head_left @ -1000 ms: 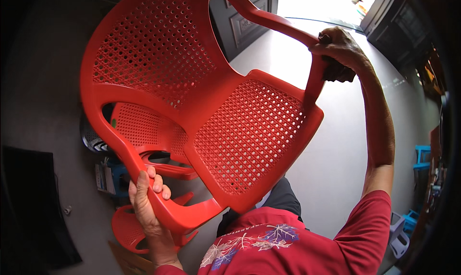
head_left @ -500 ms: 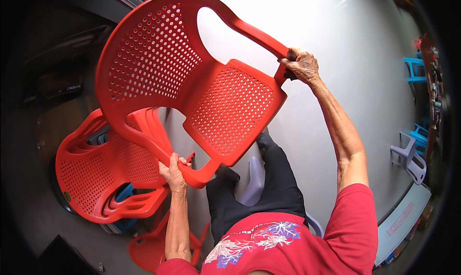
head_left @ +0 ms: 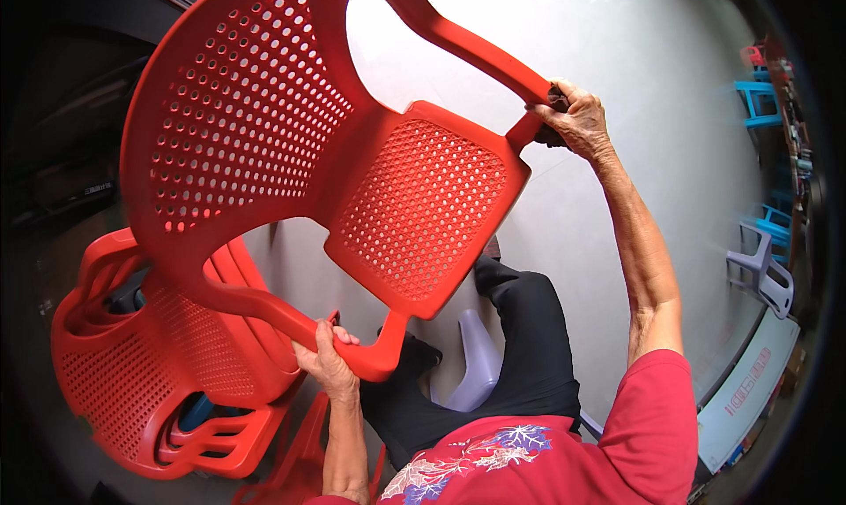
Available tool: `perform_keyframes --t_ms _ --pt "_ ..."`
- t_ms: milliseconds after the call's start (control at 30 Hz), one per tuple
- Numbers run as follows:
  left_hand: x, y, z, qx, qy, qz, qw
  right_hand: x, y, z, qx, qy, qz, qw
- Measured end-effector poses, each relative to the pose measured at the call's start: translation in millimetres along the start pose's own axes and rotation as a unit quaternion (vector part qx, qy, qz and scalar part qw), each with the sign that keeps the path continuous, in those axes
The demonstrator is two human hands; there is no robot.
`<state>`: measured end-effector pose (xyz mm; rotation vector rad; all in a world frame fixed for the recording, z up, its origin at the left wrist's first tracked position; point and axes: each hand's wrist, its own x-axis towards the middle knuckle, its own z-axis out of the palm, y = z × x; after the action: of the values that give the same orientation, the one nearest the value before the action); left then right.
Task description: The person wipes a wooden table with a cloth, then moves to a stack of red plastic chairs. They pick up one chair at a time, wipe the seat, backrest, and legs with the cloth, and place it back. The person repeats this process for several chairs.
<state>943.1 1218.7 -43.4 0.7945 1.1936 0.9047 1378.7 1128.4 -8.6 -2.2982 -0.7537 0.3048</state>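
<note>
Over the lap of the person before me, a red chair (head_left: pixel 352 174) of moulded plastic is held up, tilted, clear of the grey floor (head_left: pixel 661 188). Its tall backrest (head_left: pixel 256 108), pierced with round holes, leans out to the person's left, and the holed seat (head_left: pixel 427 201) slopes down to the right of it.

The left grip (head_left: pixel 328 361) is wrapped round the front bend of the near armrest (head_left: pixel 273 309), thumb and fingers closed on the plastic. Higher up and farther out, the right grip (head_left: pixel 575 122) is clasped over the front of the far armrest (head_left: pixel 480 48), a bunched dark cloth (head_left: pixel 550 137) caught beneath it against the chair.

Down by the left forearm I see a stack of red chairs (head_left: pixel 207 346), nested together and tipped over; below them another red piece (head_left: pixel 304 456) is partly hidden by that forearm. Between the dark trousers (head_left: pixel 533 355) shows something pale purple (head_left: pixel 476 360), too covered for me to name. Well off to the right stand a light purple stool (head_left: pixel 753 265) and a blue stool (head_left: pixel 758 92), with a long white panel (head_left: pixel 727 426) nearer the person's right elbow.
</note>
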Motion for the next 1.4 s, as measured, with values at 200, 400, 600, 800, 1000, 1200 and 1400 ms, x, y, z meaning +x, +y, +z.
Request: perform_keyframes --t_ms 200,400,600,800,1000,1200,1400 --pt "-17.7 -8.0 0.3 -0.055 -0.014 0.006 0.998 10.3 2.4 4.3 -0.023 0.020 -0.062 0.998" --pt "-34.5 -25.2 -6.6 -0.065 -0.026 0.029 0.997 6.0 0.3 1.0 -0.096 0.061 -0.135 0.984" --pt "-56.1 -49.8 -13.8 -0.056 -0.037 0.053 0.996 -20.7 -7.8 10.7 -0.089 0.212 -0.191 0.954" --pt "-56.3 -59.3 -34.8 0.076 0.045 0.240 0.967 -93.9 2.6 66.1 0.025 0.246 -0.198 0.949" --pt "-45.4 -23.7 -9.2 0.428 -0.093 0.519 0.734 -159.9 61.2 177.8 -0.259 0.155 -0.216 0.928" --pt "-40.2 -25.1 12.0 0.628 -0.101 0.438 0.635 -234.9 50.5 195.7 -0.149 0.008 -0.278 0.949" --pt "-41.3 -26.7 9.9 0.632 -0.097 0.448 0.625 -258.8 52.7 208.6 -0.152 0.027 -0.383 0.911"
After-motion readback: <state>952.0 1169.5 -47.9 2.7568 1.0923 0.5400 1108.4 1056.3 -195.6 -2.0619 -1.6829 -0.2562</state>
